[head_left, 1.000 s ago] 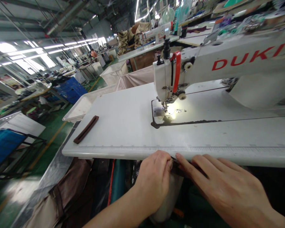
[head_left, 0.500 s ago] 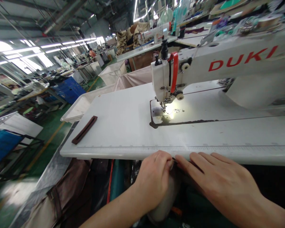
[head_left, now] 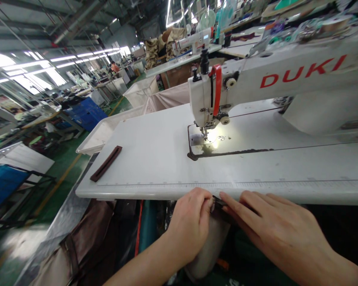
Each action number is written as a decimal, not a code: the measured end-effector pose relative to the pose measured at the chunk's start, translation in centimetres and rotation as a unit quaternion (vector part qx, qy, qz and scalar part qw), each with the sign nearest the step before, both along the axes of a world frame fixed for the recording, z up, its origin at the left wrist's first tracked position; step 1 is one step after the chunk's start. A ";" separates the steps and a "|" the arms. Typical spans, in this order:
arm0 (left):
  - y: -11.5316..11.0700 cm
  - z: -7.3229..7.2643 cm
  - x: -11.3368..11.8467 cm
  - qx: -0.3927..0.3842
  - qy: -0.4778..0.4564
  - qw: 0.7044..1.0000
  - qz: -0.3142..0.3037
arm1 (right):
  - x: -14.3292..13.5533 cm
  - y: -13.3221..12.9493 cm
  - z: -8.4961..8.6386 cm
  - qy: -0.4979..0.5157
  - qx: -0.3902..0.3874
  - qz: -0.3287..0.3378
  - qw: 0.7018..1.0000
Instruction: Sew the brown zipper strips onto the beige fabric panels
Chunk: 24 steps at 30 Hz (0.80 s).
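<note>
Left hand [head_left: 191,218] is closed in a pinch on a dark cloth [head_left: 218,202], which is seen between the hands just beside the front edge of the desk [head_left: 155,159]; by the right hand [head_left: 282,224], fingers stretched out, the cloth appears to be touched, but whether it is gripped cannot be told. Should the pinch be loosened, the cloth could be dropped below the desk; with so much covered by fingers, a crooked fold could be missed

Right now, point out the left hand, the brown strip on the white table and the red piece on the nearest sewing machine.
Left hand [head_left: 191,216]: head view, back of the hand.
Brown strip [head_left: 106,163]: head view, middle of its length.
Red piece [head_left: 217,89]: head view, middle of its upright part.
</note>
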<state>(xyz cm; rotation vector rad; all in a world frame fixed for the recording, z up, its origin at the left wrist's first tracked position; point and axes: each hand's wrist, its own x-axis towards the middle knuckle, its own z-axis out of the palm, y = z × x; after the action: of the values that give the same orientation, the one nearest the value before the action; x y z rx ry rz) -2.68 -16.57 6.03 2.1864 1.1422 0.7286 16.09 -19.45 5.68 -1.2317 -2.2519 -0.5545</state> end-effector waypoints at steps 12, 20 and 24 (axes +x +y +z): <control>0.2 0.2 0.0 0.003 0.004 1.000 -0.009 | 0.0 0.0 0.5 -0.025 0.003 0.016 1.000; 0.4 0.3 0.0 -0.013 -0.008 1.000 -0.008 | 0.1 0.5 0.6 -0.023 -0.007 0.020 1.000; 0.4 0.3 0.0 -0.010 -0.010 1.000 -0.007 | 0.3 0.7 0.6 -0.025 -0.004 0.025 0.999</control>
<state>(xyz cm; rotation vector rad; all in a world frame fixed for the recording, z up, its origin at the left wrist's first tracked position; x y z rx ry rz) -2.67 -16.17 6.37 2.1646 1.1190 0.7289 16.38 -18.79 6.29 -1.1735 -2.3217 -0.5649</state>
